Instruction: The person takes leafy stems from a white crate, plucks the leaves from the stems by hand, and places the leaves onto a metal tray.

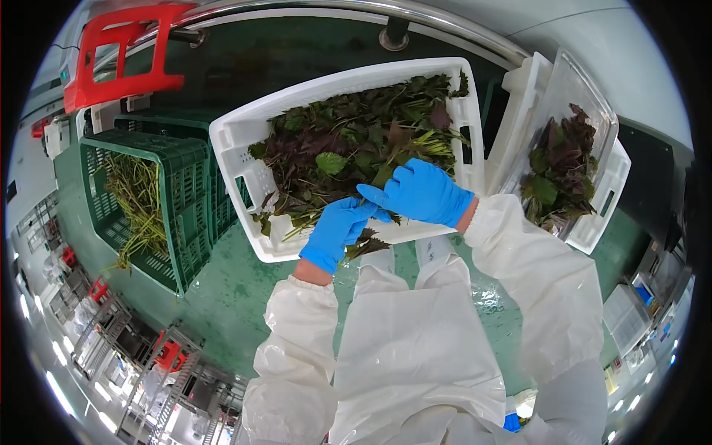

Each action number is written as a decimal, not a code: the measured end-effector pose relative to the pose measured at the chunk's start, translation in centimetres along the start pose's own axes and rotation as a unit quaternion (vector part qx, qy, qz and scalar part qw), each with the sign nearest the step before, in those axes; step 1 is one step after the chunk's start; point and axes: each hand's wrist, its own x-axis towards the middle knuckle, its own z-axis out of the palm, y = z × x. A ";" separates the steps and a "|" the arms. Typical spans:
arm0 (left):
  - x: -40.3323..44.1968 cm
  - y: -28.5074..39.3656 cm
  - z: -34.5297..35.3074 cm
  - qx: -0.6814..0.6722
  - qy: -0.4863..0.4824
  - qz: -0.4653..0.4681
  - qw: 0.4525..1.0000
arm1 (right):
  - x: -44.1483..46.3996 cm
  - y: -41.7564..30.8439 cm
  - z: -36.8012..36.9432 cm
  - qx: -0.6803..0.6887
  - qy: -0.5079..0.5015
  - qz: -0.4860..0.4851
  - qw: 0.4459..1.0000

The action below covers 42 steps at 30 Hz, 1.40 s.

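My left hand (338, 231), in a blue glove, is closed on a perilla sprig (366, 243) whose dark, jagged leaves hang below the fingers. Touching its fingertips, my blue-gloved right hand (429, 194) is closed too, pinching at the same sprig; its grip point is partly hidden. Both hands are over the near edge of a white basket (236, 124). Inside it lies a heap of green and purple perilla (348, 141), with pale stems toward the near side and at the right.
Left of the basket, a green crate (182, 215) holds cut stems (133, 200). To the right, a clear tub (593, 89) with perilla leaves (560, 167) rests on a white basket (612, 193). A red plastic frame (122, 85) and a metal rail (311, 7) are at the far side.
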 end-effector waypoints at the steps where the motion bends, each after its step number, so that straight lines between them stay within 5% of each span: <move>1: -0.1 0.0 0.0 -0.006 0.010 -0.001 1.000 | -0.1 0.3 -0.4 -0.003 0.004 -0.016 1.000; 7: 0.4 -0.1 -0.9 -0.034 0.000 0.004 0.999 | -0.5 -0.2 0.2 -0.054 -0.057 -0.013 0.997; 10: 0.3 -0.2 -0.8 -0.063 -0.028 0.017 0.997 | 0.7 0.0 -0.1 0.007 -0.111 0.056 0.992; 11: 0.3 -0.2 -0.7 -0.078 -0.041 0.020 0.996 | 1.0 -0.5 0.3 0.090 -0.052 0.161 0.981; 13: 0.5 0.5 -0.6 -0.117 -0.085 0.056 0.988 | 1.5 -1.6 1.4 0.248 0.065 0.359 0.897; 16: 0.7 1.5 -1.4 -0.181 -0.123 0.070 0.973 | -0.9 0.9 3.5 0.282 0.239 0.430 0.824; 18: 0.6 1.6 -2.3 -0.233 -0.122 0.057 0.963 | -1.5 1.4 0.2 0.529 0.224 0.584 0.574; 22: 1.4 1.7 -3.8 -0.325 -0.208 0.080 0.919 | -2.9 -3.1 -1.0 0.533 0.113 0.439 0.714; 24: 1.8 1.8 -4.3 -0.346 -0.227 0.074 0.908 | -1.0 -4.7 -3.6 0.553 -0.053 0.457 0.695; 27: 2.2 1.1 -4.3 -0.368 -0.252 0.066 0.893 | -0.1 -6.0 -2.5 0.391 -0.157 0.290 0.859; 31: 2.9 -0.1 -4.7 -0.384 -0.246 0.050 0.888 | -0.9 -7.8 2.4 0.316 -0.096 0.151 0.932; 33: 3.9 -2.3 -4.4 -0.200 -0.045 0.080 0.976 | -1.4 -7.8 3.5 0.248 -0.093 0.174 0.948; 35: 4.6 -5.6 -4.3 -0.048 0.116 0.057 0.990 | -2.0 -8.2 5.0 0.193 -0.106 0.190 0.957; 42: 4.7 -9.7 -1.7 -0.083 0.117 -0.101 0.984 | -2.8 -10.0 8.1 0.208 -0.159 0.198 0.945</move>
